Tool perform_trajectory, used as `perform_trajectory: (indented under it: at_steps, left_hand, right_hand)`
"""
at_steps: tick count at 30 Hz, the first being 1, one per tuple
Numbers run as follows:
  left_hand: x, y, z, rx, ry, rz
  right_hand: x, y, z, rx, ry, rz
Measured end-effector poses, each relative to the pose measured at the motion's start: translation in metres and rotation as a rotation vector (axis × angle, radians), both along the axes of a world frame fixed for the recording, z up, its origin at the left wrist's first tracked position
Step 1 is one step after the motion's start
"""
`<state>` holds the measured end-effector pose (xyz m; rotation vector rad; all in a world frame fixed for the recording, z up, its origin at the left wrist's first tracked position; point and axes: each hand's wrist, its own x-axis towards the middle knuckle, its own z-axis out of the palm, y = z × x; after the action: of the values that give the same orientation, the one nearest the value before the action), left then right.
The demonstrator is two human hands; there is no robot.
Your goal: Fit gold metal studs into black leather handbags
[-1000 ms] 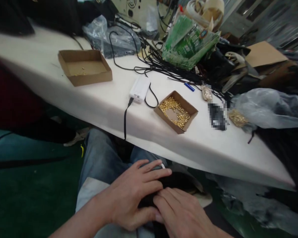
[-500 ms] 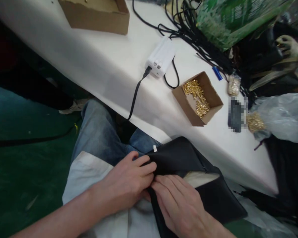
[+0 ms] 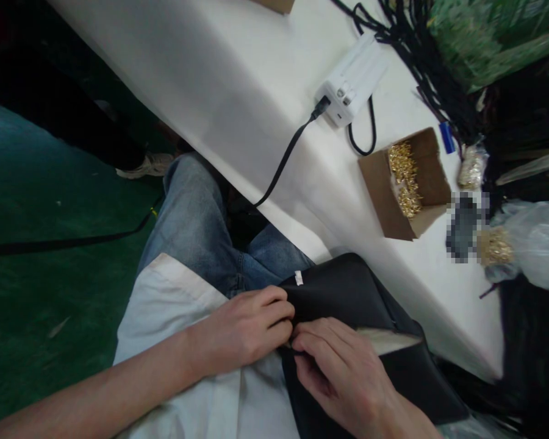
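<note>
A black bag (image 3: pixel 343 289) with a small white tag (image 3: pixel 299 278) lies across my lap, and a pale lining shows in its opening. My left hand (image 3: pixel 251 323) has its fingers curled over the bag's left edge, gripping it. Close beside it, my right hand (image 3: pixel 333 360) pinches at the same edge, thumb and forefinger together. Whatever small part lies between the fingertips is hidden. The two hands almost touch.
On the white-covered table (image 3: pixel 274 79) are an open carton (image 3: pixel 388 201) of gold-coloured small parts, a white power bank (image 3: pixel 352 79) with a black cable, a blue piece (image 3: pixel 447 137), black cords and plastic bags. Another person's shoe (image 3: pixel 146 166) is on the left.
The view has shifted, so the table items appear further right. My right hand's fingers have gone from lying flatter over the bag to a curled pinch. My left fingers are drawn closer together.
</note>
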<state>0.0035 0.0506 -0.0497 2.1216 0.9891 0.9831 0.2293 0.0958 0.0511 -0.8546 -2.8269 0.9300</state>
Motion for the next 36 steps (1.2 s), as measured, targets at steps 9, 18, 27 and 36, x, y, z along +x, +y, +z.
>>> perform_trajectory:
  at_steps: [9,18,27,36]
  left_hand:
    - [-0.019,0.034,0.026,0.116,0.079,-0.119]
    - [-0.021,0.031,0.049,-0.083,0.102,-0.287]
    - [-0.022,0.061,0.026,-0.407,-0.159,-0.438]
    - [0.000,0.011,0.037,-0.196,-0.037,-0.115]
  right_hand:
    - [-0.007,0.005,0.011,-0.085,-0.056,-0.096]
    - [-0.024,-0.005,0.029,-0.094,0.024,-0.141]
    - [-0.007,0.014,0.030,-0.027,0.067,-0.066]
    - [-0.009,-0.009,0.019,0.142,0.067,-0.145]
